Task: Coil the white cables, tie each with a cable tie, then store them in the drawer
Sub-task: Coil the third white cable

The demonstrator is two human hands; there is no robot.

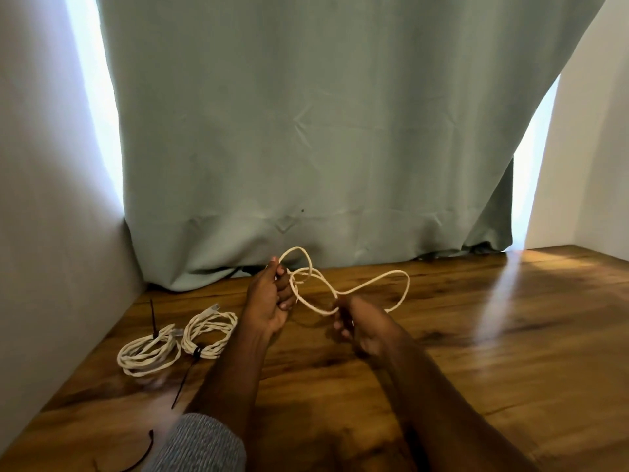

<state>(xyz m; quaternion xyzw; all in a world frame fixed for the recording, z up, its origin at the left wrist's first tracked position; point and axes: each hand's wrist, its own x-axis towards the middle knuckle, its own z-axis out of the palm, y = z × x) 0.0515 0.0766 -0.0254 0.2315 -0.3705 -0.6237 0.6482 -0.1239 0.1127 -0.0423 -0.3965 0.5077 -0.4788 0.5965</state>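
A loose white cable hangs in loops above the wooden table. My left hand grips a bunch of its loops at the left. My right hand pinches the cable where a wide loop crosses toward the right. Two coiled white cables lie on the table at the left: one with a black tie standing up from it, the other bound by a black cable tie whose tail trails toward me. A loose black cable tie lies near the front edge.
A grey-green curtain hangs behind the table, its hem resting on the far edge. White walls close in on the left and right. No drawer is in view.
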